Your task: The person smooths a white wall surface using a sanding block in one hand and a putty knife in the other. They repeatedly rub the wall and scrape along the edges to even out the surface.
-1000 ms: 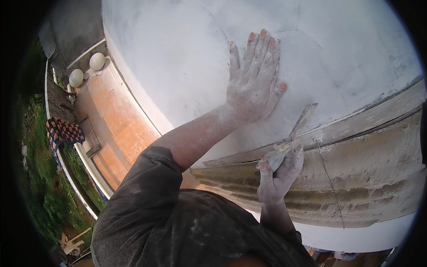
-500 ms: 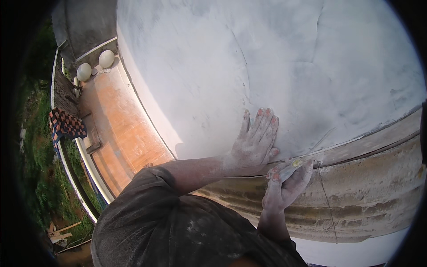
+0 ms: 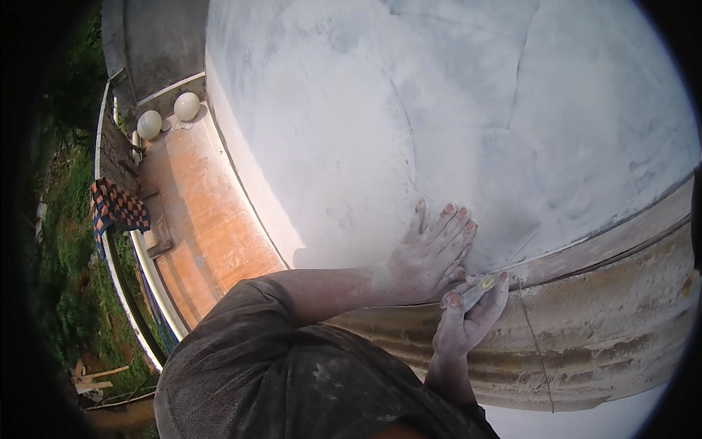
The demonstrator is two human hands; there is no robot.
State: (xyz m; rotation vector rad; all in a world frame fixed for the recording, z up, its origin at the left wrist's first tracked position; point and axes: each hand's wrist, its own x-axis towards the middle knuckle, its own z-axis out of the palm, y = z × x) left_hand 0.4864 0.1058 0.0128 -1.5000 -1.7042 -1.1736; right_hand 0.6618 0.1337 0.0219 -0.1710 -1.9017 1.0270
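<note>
My left hand [image 3: 430, 252], coated in white dust, lies flat with fingers stretched out on the pale, smoothed wall [image 3: 329, 124]. My right hand [image 3: 468, 322] is closed around the pale, dusty handle of what looks like a putty knife [image 3: 477, 291], with a yellowish spot near its upper end. A faint slanting edge and a grey patch on the wall beyond it may be its blade, which is hard to make out. The right fingertips are close to my left thumb, by the wall's lower edge.
Below the wall runs a ledge with a stained, ridged band [image 3: 570, 336], and a thin wire [image 3: 537, 347] hangs over it. Down left lies an orange floor [image 3: 194, 212] with two round white objects [image 3: 168, 115]. A checked cloth [image 3: 119, 208] hangs on the railing; greenery lies beyond.
The whole view has shifted slightly. Both hands keep nearly the same pose at the wall's lower edge, the left flat and the right gripping the tool.
</note>
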